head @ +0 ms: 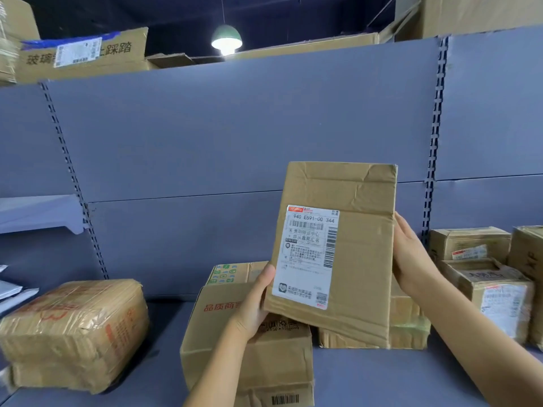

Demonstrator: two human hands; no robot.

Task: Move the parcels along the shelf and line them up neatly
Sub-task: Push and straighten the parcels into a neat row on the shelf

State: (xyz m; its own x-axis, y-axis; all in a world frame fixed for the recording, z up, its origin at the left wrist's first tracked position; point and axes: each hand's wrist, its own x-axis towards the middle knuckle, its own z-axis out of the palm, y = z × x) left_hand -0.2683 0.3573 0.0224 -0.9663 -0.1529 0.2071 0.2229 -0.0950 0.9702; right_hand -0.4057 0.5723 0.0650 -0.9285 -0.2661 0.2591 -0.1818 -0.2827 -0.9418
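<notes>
Here the person holds a flat cardboard parcel (363,259) upright in both hands, raised above the shelf (382,377) and tilted a little to one side, its white shipping label (310,257) facing the camera. The left hand (252,304) grips the parcel's lower left corner, with the thumb pressed on the front just beside the label and the other fingers out of sight behind the card. The right hand (411,257) clasps the right edge about halfway up; its fingers seem to curl round to the back, though the parcel hides their tips. Below the parcel, a brown box with red print (235,362) stands on the shelf, the left wrist crossing in front of it. A box with green print (224,273) sits behind that one, against the grey back panel (235,127). Another taped box (408,327) rests on the shelf behind the parcel's lower right corner. Well to the left lies a bulky bundle wrapped in clear tape (73,333). At the right end, several small labelled boxes (499,298) are stacked close together. Above the panel a green lamp (226,39) is lit, and a large carton (85,54) rests on the top shelf at the left.
</notes>
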